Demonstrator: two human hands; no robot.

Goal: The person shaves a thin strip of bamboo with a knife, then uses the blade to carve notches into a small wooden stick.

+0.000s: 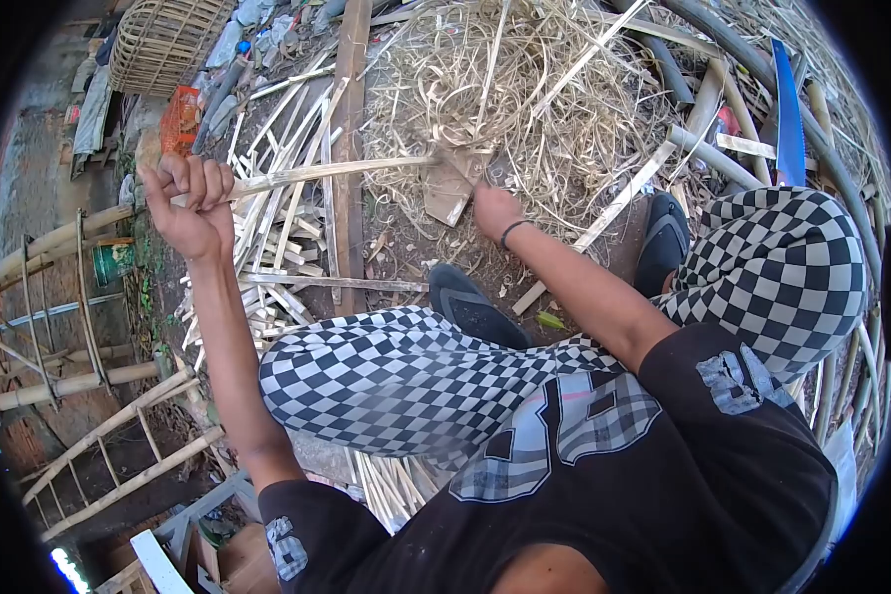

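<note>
My left hand [190, 203] is raised at the left with its fingers wrapped round one end of a pale bamboo strip [332, 170]. The strip runs nearly level to the right, and its far end meets a dark, blurred blade. My right hand [497, 212] is a closed fist round the handle of what looks like a knife [462, 172]; the handle is hidden in the fist. Just below the blade, a small wooden block [447, 201] lies on the ground against the shavings.
A heap of curled bamboo shavings [554, 89] spreads ahead. Many cut strips [277, 228] are piled at the left beside a long wooden plank [348, 148]. A blue saw blade [788, 119] stands at the right near bamboo poles [713, 158]. A woven basket [163, 45] sits far left.
</note>
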